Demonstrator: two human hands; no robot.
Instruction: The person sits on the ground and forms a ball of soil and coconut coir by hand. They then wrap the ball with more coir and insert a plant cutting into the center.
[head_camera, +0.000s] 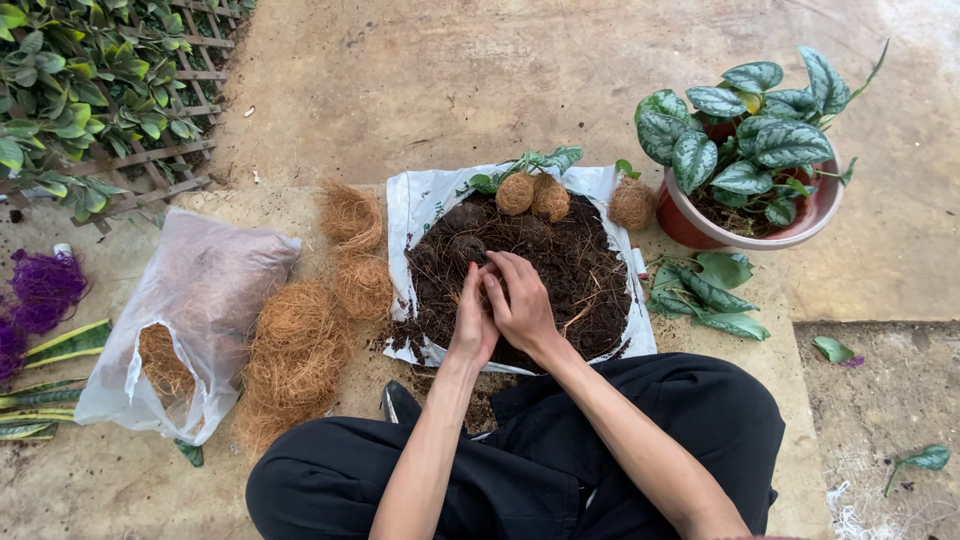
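Observation:
My left hand (472, 325) and my right hand (522, 300) are cupped together, palms facing, over a heap of dark fibrous soil (580, 275) on a white plastic sheet (412, 205). They close on a clump of soil, of which only a dark sliver shows between the fingers. A dark soil ball (465, 247) lies just beyond my fingertips. Two fibre-wrapped balls with leafy cuttings (532, 195) sit at the heap's far edge, and a third (632, 203) is just off the sheet.
Loose coconut fibre (300, 345) lies left of the sheet beside a clear bag (195, 300) of fibre. A red pot with a spotted-leaf plant (745, 150) stands at the right, with cut leaves (705, 295) below it. A leafy trellis (90, 100) is at the far left.

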